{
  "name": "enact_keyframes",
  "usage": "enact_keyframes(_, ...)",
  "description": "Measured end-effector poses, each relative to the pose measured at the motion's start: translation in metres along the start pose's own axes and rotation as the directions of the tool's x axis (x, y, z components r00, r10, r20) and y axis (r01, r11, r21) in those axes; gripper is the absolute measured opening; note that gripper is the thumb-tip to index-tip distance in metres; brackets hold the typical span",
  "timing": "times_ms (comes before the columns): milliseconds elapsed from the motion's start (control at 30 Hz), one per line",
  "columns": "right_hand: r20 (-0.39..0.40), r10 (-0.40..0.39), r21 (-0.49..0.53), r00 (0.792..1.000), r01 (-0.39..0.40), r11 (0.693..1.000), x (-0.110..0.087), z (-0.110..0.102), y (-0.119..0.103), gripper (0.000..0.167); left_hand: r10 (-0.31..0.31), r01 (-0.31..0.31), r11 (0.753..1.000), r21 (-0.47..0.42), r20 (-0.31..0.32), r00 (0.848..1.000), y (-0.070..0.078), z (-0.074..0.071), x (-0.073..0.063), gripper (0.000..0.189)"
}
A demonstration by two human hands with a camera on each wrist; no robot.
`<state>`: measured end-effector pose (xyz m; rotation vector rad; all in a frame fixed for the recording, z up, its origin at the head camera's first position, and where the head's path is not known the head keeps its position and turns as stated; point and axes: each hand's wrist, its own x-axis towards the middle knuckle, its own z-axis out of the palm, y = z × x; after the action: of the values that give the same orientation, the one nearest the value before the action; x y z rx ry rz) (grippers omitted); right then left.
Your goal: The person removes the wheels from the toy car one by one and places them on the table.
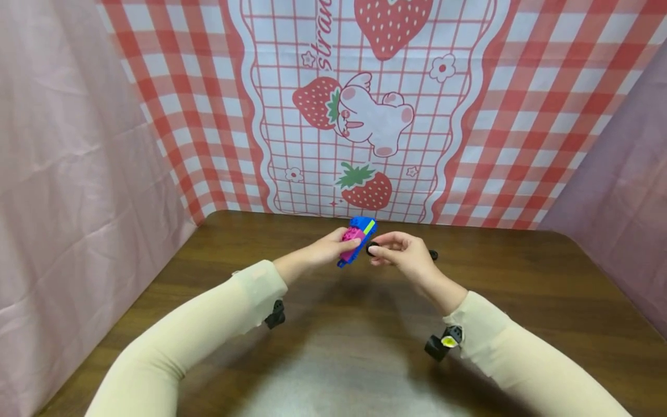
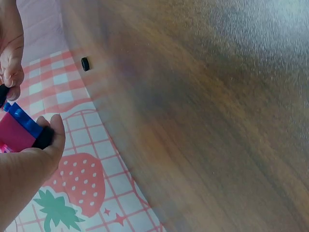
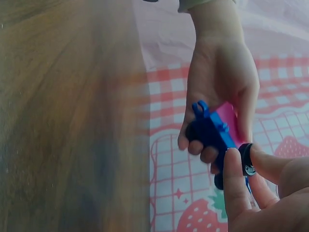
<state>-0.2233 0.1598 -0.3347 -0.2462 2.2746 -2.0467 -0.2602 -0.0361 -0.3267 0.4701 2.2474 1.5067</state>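
My left hand [image 1: 327, 249] grips a small blue and pink toy vehicle [image 1: 355, 242] with a yellow-green strip, tilted and raised above the table. In the left wrist view a black wheel sits on its blue side near my fingertips. My right hand [image 1: 411, 258] pinches a loose black toy wheel [image 3: 246, 159] between thumb and fingers. The right wrist view shows that wheel close beside the toy's blue underside [image 3: 212, 133]; whether they touch I cannot tell. Another black wheel [image 2: 85, 64] lies on the table, partly behind my right hand in the head view.
The brown wooden table [image 1: 333, 359] ends at a red-and-white checked cloth [image 1: 198, 116] printed with strawberries. Pink curtains [image 1: 68, 145] hang on both sides. A small black camera is strapped at each wrist.
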Motion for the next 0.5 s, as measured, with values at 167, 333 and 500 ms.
enact_keyframes(167,-0.034,-0.004,0.086,0.999,0.007,0.996,0.006,-0.01,0.004,0.036,-0.005,0.004,1.0,-0.016,-0.028,1.0,0.001,-0.002,0.001,0.044)
enact_keyframes(333,-0.06,0.013,0.151,0.998,-0.004,0.989,0.011,-0.018,0.01,0.039,0.001,-0.002,1.0,-0.02,-0.056,0.998,-0.001,-0.002,0.0,0.042)
enact_keyframes(500,-0.085,0.062,0.168,0.994,-0.047,0.985,0.013,-0.026,0.011,0.041,-0.009,0.008,1.0,-0.023,-0.062,0.998,-0.002,-0.002,-0.001,0.039)
